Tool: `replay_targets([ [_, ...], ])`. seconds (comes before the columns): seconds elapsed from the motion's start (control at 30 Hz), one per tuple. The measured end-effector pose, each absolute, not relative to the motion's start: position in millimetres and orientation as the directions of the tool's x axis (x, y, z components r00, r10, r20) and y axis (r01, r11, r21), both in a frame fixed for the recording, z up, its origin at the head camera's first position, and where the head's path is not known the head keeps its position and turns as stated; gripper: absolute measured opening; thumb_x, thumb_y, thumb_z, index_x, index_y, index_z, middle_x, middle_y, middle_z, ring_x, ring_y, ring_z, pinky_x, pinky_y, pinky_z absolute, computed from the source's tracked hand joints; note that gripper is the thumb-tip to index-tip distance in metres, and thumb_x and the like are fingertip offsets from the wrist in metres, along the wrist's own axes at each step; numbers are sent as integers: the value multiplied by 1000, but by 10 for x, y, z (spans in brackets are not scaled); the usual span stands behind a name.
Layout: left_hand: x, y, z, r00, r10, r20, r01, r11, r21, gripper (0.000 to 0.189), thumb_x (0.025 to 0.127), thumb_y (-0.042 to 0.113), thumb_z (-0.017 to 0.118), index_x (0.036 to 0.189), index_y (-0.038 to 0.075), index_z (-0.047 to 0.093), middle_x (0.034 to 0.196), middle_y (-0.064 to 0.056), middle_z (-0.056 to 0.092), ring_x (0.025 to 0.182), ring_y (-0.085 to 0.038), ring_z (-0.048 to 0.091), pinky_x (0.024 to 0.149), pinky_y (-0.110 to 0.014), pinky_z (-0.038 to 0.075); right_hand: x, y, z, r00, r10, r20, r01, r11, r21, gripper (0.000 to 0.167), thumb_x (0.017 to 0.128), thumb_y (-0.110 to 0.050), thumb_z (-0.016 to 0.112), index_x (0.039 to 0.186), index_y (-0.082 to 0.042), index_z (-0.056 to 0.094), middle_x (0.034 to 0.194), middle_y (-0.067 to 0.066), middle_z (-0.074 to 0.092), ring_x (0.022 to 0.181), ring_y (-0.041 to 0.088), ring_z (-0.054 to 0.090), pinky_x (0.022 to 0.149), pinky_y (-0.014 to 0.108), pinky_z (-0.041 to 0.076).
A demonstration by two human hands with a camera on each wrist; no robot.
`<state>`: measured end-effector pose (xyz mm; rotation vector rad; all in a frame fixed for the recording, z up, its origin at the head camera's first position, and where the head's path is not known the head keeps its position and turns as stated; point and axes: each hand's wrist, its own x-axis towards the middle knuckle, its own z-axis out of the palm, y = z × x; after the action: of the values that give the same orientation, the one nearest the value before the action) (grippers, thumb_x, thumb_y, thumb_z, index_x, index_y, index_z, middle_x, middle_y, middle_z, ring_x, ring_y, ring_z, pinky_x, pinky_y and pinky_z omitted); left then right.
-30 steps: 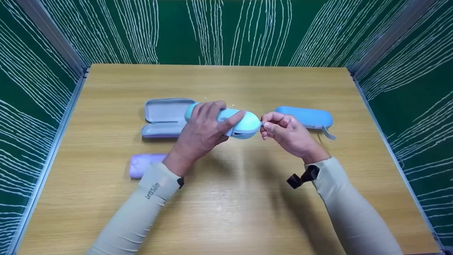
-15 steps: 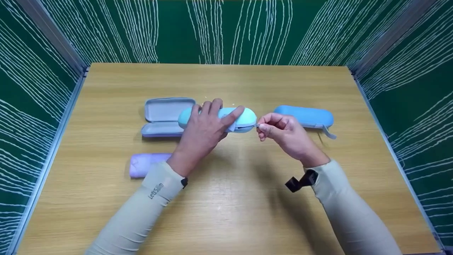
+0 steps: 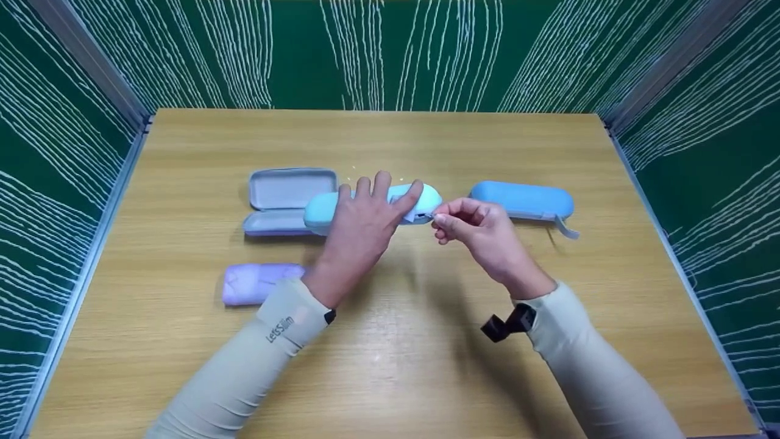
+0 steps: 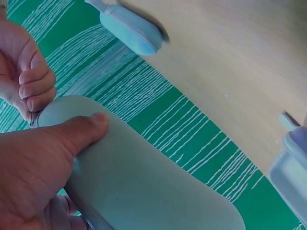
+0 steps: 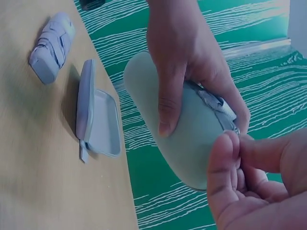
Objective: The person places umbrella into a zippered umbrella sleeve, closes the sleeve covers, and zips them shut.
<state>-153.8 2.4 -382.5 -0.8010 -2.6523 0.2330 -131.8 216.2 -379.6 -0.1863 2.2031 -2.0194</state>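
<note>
A turquoise zippered hard case (image 3: 320,213) is held above the table by my left hand (image 3: 362,238), whose fingers and thumb grip it from above. In the left wrist view, the thumb lies across the smooth shell (image 4: 144,177). With thumb and forefinger my right hand (image 3: 481,238) pinches the small zipper pull (image 3: 434,216) near the case's right end. A short dark gap shows in the seam beside the pull. A loose grey strap (image 5: 220,108) hangs at the case's zipped side in the right wrist view. The case's contents are hidden.
Behind and left of my left hand lies an open, grey-lined purple case (image 3: 274,233). A lilac wrapped bundle (image 3: 250,285) rests nearer, partly behind my left forearm. To the right is a closed blue case (image 3: 524,199) with a strap. Green walls surround the wooden table (image 3: 390,390).
My right hand has moved left with the zipper pull, from the case's tip to its near side. The case has shifted slightly left and turned, and the dark seam gap looks shorter.
</note>
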Motion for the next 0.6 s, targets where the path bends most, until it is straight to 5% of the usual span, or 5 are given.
replay_targets([
  [0.6, -1509, 55, -3853, -744, 569, 351, 502, 822, -270, 72, 92, 28, 77, 154, 33, 41, 123, -16, 53, 101, -33, 61, 86, -47, 55, -1278, 2118, -3836, -987, -155, 32, -57, 156, -986, 18, 99, -6, 69, 105, 11, 67, 94, 23, 67, 80, 21, 67, 79, 33, 61],
])
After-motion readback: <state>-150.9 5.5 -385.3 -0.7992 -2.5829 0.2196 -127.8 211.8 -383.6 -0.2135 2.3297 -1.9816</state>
